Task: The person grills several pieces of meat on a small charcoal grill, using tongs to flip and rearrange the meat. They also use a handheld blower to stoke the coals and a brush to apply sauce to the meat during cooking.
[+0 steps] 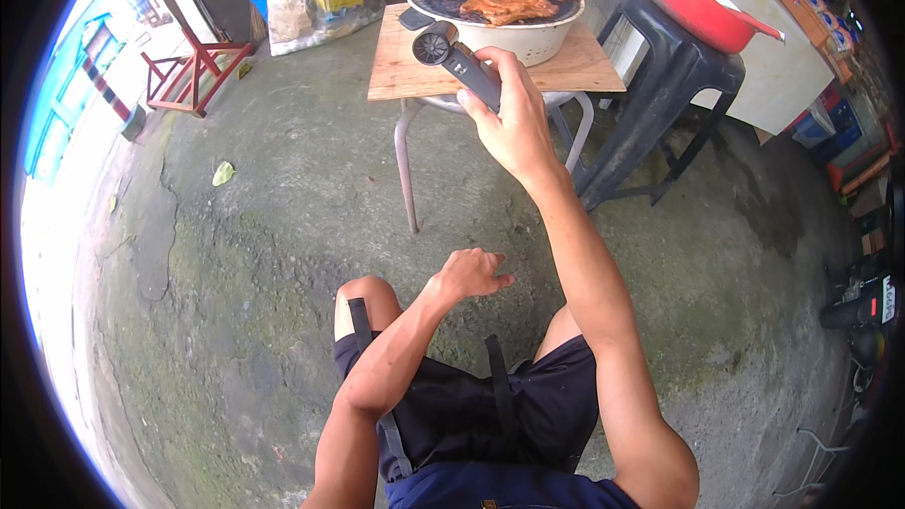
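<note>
My right hand (pixel 512 109) grips the dark handle of a small handheld fan (pixel 459 60), its round head close to the near left rim of a round white charcoal grill (pixel 520 39). Several pieces of reddish-brown marinated meat (pixel 510 1) lie on the grill's dark grate, with light smoke at its back left. The grill stands on a plywood board (pixel 403 78) laid over a metal-legged stool (pixel 404 155). My left hand (pixel 475 273) hangs above the concrete floor between my knees, its fingers partly bent, holding nothing.
Right of the grill, a red pan (pixel 696 10) sits on a dark plastic stool (pixel 654 85). At the back left are a clear plastic bag (pixel 311 7) with contents and a red metal stand (pixel 194 74). Part of a motorcycle (pixel 859 311) shows at the right edge.
</note>
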`<state>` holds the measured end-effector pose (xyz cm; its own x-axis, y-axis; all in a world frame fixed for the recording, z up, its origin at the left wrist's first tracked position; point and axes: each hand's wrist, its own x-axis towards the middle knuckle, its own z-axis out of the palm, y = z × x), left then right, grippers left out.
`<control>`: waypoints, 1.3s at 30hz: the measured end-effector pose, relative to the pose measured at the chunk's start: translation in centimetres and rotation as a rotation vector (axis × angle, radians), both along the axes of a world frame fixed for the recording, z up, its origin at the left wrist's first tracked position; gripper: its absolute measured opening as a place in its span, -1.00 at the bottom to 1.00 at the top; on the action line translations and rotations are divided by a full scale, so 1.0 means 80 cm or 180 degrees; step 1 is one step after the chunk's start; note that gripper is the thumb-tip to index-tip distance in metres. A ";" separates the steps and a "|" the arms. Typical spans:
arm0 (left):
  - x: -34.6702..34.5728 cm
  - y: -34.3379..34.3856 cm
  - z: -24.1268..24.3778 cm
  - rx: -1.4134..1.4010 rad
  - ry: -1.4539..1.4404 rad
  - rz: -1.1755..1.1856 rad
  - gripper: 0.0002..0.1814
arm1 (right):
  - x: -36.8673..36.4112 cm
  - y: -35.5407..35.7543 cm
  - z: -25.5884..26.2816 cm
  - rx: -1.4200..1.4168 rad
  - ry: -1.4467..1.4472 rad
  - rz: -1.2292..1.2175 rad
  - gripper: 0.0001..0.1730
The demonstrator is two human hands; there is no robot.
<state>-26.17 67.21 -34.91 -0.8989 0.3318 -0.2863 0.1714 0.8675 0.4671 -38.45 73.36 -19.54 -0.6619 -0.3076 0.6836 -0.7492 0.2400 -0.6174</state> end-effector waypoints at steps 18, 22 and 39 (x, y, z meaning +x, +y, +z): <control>0.001 -0.002 -0.011 -0.0030 0.0106 -0.0010 -0.43 | -0.003 -0.001 -0.004 -0.0025 0.0119 0.0022 -0.58; 0.001 -0.001 -0.009 -0.0019 0.0066 -0.0030 -0.43 | -0.012 -0.002 -0.005 -0.0120 0.0110 0.0004 -0.57; 0.004 -0.005 -0.002 -0.0135 -0.0079 -0.0025 -0.35 | -0.011 -0.015 -0.002 -0.0041 0.0071 -0.0064 -0.59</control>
